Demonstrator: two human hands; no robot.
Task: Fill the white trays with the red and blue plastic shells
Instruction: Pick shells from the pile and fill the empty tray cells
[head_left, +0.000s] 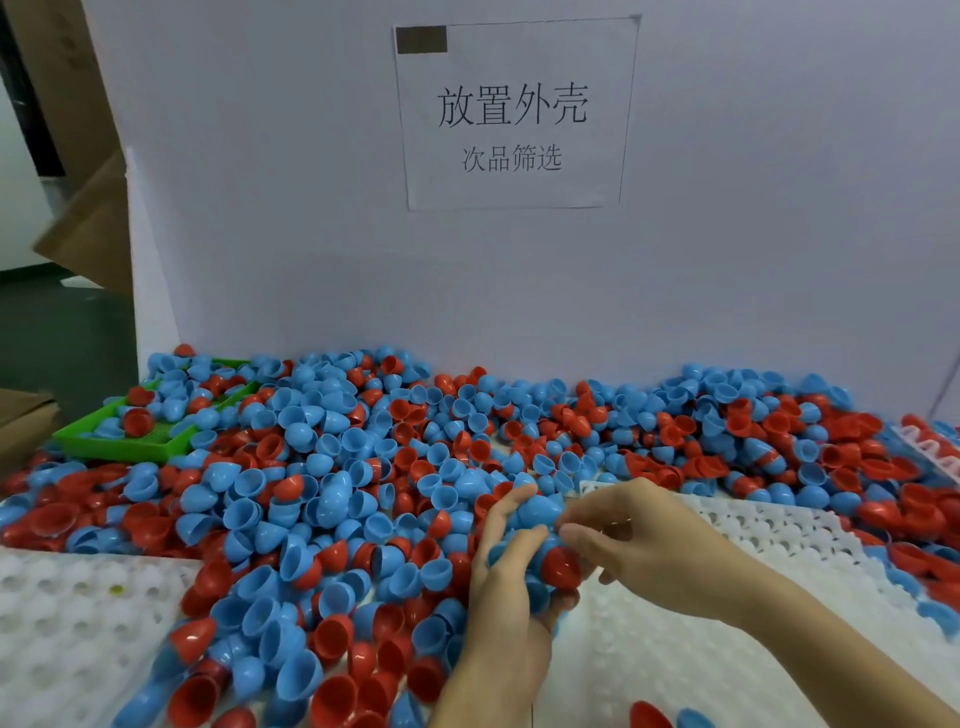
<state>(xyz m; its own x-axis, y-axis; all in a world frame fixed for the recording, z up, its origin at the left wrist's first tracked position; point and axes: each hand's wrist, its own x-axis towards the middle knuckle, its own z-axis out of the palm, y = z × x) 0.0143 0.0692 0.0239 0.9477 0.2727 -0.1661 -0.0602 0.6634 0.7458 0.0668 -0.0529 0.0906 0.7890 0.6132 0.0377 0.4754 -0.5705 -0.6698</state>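
Note:
A deep pile of red and blue plastic shells (332, 467) covers the table from left to right. My left hand (501, 597) grips a bunch of shells, among them a red shell (561, 566) and a blue shell (537, 506). My right hand (644, 545) reaches in from the right and pinches at the shells held in the left hand. Under my right hand lies a white tray (753, 525) with rows of round holes. A second white tray (62, 618) lies at the lower left. Two loose shells (670, 717) sit at the bottom edge.
A green mesh basket (140, 441) with a few shells stands at the back left. A white board with a paper sign (514, 111) walls off the back. Part of another white tray (930, 447) shows at the far right. Cardboard (83, 228) stands left of the board.

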